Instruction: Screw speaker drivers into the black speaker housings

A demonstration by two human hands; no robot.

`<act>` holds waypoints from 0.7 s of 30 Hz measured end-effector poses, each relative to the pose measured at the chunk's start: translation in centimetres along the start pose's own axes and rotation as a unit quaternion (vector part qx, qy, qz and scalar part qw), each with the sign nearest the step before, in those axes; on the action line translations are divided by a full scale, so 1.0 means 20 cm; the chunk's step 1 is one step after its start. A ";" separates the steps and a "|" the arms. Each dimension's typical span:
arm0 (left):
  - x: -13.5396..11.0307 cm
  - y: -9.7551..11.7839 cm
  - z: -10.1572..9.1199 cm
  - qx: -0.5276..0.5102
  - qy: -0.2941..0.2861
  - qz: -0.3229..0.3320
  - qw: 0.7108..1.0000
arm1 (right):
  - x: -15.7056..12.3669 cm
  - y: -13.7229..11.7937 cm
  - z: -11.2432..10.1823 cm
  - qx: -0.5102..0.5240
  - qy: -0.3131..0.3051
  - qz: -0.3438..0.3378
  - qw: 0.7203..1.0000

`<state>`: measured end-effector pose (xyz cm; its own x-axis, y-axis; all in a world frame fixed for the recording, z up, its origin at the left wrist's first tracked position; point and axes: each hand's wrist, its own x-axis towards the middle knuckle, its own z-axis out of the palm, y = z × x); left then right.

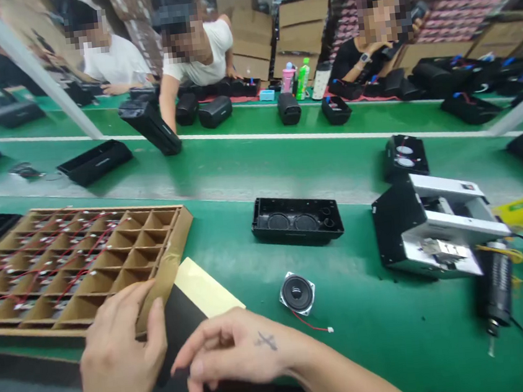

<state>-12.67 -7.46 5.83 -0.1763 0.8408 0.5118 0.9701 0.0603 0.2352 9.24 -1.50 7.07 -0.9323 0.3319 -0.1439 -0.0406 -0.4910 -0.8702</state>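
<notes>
My left hand (121, 348) is closed round the near right corner of a divided cardboard box (179, 236), thumb on the outer side. Speaker parts with red wires lie in many of its cells; several cells at the right are bare. My right hand (233, 348) hovers right of that corner, fingers loosely bent and apart, nothing visible in them. Beyond it a small round speaker (297, 293) rests face up on the green table, its red wire trailing to a white plug. Farther back sits an open black speaker housing (296, 220). A pale yellow paper sheet (208, 287) lies beside the box.
A black and white machine (442, 227) stands at the right, with an electric screwdriver (498, 286) and cables near it. Black housings (94, 162) sit along the conveyor (220, 163). Across it, co-workers handle housings; one person's arm (168, 106) reaches over the belt.
</notes>
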 end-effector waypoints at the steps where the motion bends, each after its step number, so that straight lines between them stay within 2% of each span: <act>1: 0.02 0.07 0.02 -0.062 -0.021 0.012 0.998 | -0.11 -0.04 0.02 0.042 -0.021 -0.015 0.999; 4: 0.08 0.30 0.14 -0.216 -0.153 0.041 0.963 | -0.42 -0.15 0.03 0.070 0.041 -0.018 0.997; 7: 0.13 0.52 0.30 -0.265 -0.281 0.073 0.919 | -0.67 -0.20 -0.02 0.017 0.120 -0.104 0.987; 10: 0.18 0.68 0.44 -0.262 -0.355 0.122 0.889 | -0.88 -0.20 -0.11 -0.056 0.209 -0.188 0.958; 13: 0.21 0.76 0.52 -0.255 -0.403 0.159 0.865 | -1.03 -0.19 -0.20 -0.076 0.296 -0.258 0.917; 16: 0.20 0.77 0.55 -0.249 -0.431 0.156 0.853 | -1.10 -0.16 -0.29 -0.113 0.357 -0.261 0.890; 18: 0.17 0.76 0.55 -0.255 -0.435 0.140 0.852 | -1.08 -0.14 -0.35 -0.133 0.394 -0.210 0.885; 21: 0.11 0.73 0.53 -0.280 -0.438 0.106 0.848 | -0.96 -0.11 -0.44 -0.126 0.408 -0.116 0.897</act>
<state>2.92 1.02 1.70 0.4219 0.8921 -0.1614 0.6902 -0.2006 0.6952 30.51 0.29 7.51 -0.3324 0.9309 -0.1516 -0.0215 -0.1681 -0.9855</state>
